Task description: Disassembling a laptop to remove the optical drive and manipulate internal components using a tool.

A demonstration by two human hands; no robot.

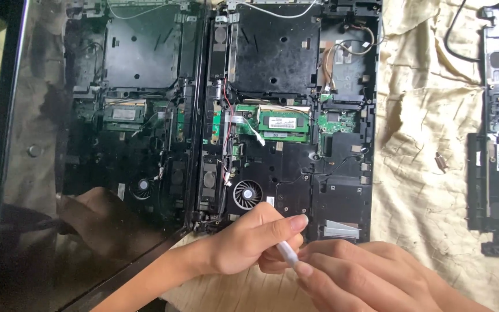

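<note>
Both hands meet at the near edge of the cloth [411, 144], just below the opened laptop [287, 115]. The left hand [244, 242] and right hand [356, 274] each pinch an end of a small white stick [287, 253], fingers curled, held clear of the circuit boards.

Glossy black laptop screen [47, 144] lying open at left, dark, reflecting laptop's insides.

Left hand [244, 242] and right hand [353, 277] meet at the lower centre of the frame, fingertips pinched together, wrists angled inward
</note>
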